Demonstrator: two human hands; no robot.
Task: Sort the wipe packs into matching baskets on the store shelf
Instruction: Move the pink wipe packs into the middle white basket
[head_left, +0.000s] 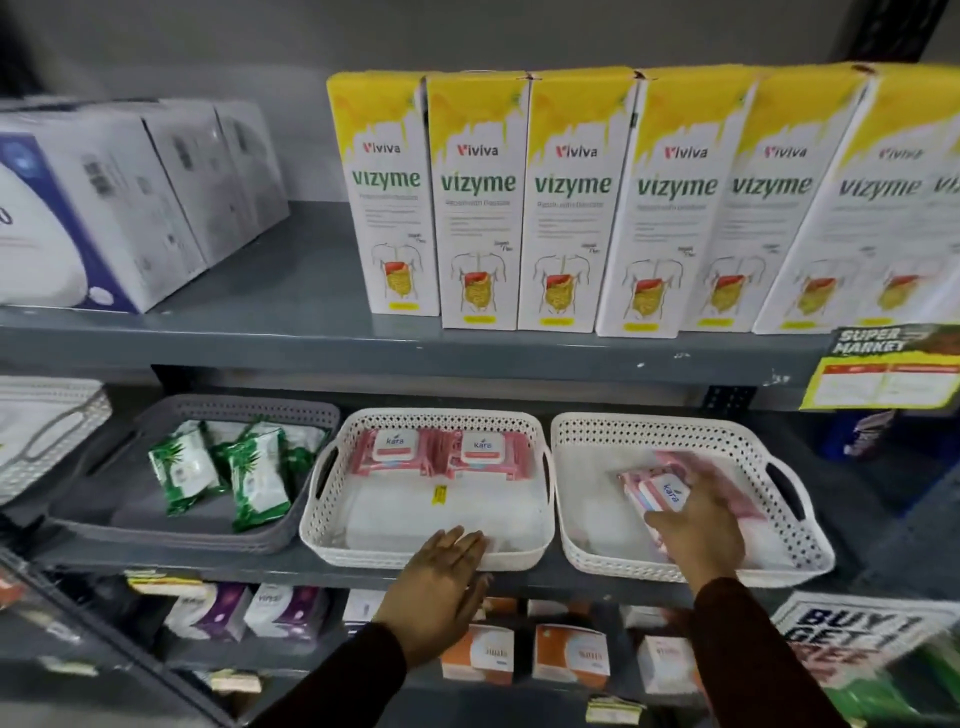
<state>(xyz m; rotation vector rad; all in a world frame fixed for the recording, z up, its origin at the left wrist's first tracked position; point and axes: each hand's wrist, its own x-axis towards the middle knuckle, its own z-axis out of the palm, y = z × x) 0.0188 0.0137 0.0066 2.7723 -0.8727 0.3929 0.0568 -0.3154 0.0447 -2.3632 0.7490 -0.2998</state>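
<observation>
Three baskets stand side by side on the middle shelf. The grey basket (171, 525) on the left holds green wipe packs (218, 467). In the middle white basket (322, 525), two pink Kara wipe packs (436, 452) lie along the back wall. My left hand (441, 587) rests flat and open on this basket's front rim. Inside the right white basket (800, 551), my right hand (696, 525) is closed on another pink Kara wipe pack (654, 491). More pink packs (727, 483) lie blurred behind it.
Tall yellow-and-white Vizyme boxes (571, 208) line the upper shelf, with white cartons (130, 197) to their left. A white basket (47, 431) sits at the far left. Small boxes (566, 654) fill the shelf below. A yellow price sign (883, 369) hangs at the right.
</observation>
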